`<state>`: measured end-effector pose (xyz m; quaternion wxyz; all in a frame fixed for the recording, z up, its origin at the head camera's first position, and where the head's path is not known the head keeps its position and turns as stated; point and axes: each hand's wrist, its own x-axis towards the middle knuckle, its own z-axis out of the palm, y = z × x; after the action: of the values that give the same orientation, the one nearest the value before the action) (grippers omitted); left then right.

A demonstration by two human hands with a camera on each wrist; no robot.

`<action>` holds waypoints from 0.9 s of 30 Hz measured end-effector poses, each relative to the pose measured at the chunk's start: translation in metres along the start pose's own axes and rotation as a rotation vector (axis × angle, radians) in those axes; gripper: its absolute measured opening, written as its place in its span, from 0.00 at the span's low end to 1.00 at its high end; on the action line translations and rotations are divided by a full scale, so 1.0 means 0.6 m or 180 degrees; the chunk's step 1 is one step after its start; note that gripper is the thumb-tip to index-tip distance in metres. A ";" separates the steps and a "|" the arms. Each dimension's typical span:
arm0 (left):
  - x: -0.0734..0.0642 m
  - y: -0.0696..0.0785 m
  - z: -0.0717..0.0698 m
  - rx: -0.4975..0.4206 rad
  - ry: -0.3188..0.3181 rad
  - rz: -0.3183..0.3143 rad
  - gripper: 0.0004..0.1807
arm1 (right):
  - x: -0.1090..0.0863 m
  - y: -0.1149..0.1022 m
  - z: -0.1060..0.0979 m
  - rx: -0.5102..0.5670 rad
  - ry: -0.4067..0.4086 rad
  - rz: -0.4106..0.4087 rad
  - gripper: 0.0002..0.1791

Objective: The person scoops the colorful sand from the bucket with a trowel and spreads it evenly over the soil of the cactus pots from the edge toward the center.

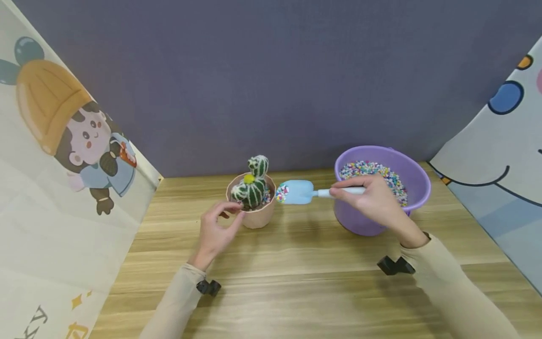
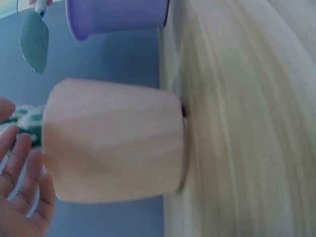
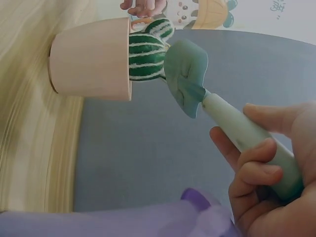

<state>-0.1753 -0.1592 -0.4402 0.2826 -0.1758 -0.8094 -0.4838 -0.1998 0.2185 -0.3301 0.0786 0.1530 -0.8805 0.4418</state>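
My right hand (image 1: 374, 197) grips the white handle of a light blue hand trowel (image 1: 298, 192), and its blade tip carries colourful pebbles (image 1: 282, 192). The blade is held just right of a pale pink flowerpot (image 1: 257, 219). In the pot stands a green cactus (image 1: 254, 190) with white stripes and a yellow flower, with some pebbles around its base. My left hand (image 1: 218, 230) is at the pot's near left rim, fingers loosely bent and holding nothing; whether the fingertips touch the rim I cannot tell. The right wrist view shows the trowel (image 3: 186, 74) beside the cactus (image 3: 147, 57).
A purple bucket (image 1: 355, 219) partly filled with colourful pebbles (image 1: 377, 172) stands at the right, under my right hand. The wooden tabletop (image 1: 271, 282) meets a dark grey-blue wall (image 1: 271, 84) behind. Printed panels with cartoon figures rise at both sides.
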 end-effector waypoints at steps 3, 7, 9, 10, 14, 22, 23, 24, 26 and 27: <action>-0.002 -0.012 -0.008 0.0056 0.0106 -0.0066 0.10 | 0.004 -0.006 0.010 0.0020 -0.0078 0.0001 0.11; -0.003 -0.023 -0.017 0.0143 0.0268 -0.0243 0.11 | 0.009 -0.011 0.022 0.0002 -0.0152 0.0018 0.12; -0.001 -0.026 -0.021 0.0190 0.0287 -0.0337 0.14 | 0.013 -0.013 0.027 -0.0040 -0.0160 0.0005 0.12; 0.001 -0.027 -0.022 0.0224 0.0269 -0.0384 0.16 | 0.014 -0.014 0.030 -0.0061 -0.0164 -0.0001 0.12; 0.010 -0.031 -0.026 0.0374 -0.0028 -0.0625 0.28 | 0.024 -0.018 0.039 -0.0164 -0.0220 -0.0038 0.11; 0.017 -0.037 -0.026 0.0529 -0.0611 -0.0927 0.44 | 0.045 -0.028 0.053 -0.0423 -0.0296 -0.0134 0.09; 0.016 -0.037 -0.025 0.0530 -0.0628 -0.0933 0.44 | 0.048 -0.029 0.054 -0.0467 -0.0309 -0.0147 0.09; 0.016 -0.038 -0.025 0.0526 -0.0639 -0.0935 0.44 | 0.051 -0.031 0.055 -0.0502 -0.0324 -0.0149 0.09; 0.016 -0.037 -0.025 0.0514 -0.0639 -0.0933 0.45 | 0.056 -0.036 0.055 -0.0548 -0.0370 -0.0150 0.09; 0.017 -0.037 -0.026 0.0511 -0.0638 -0.0937 0.45 | 0.058 -0.039 0.055 -0.0551 -0.0396 -0.0138 0.09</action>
<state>-0.1909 -0.1829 -0.4434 0.1400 -0.0797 -0.8865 -0.4338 -0.2249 0.1717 -0.3228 0.0462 0.1918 -0.9150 0.3519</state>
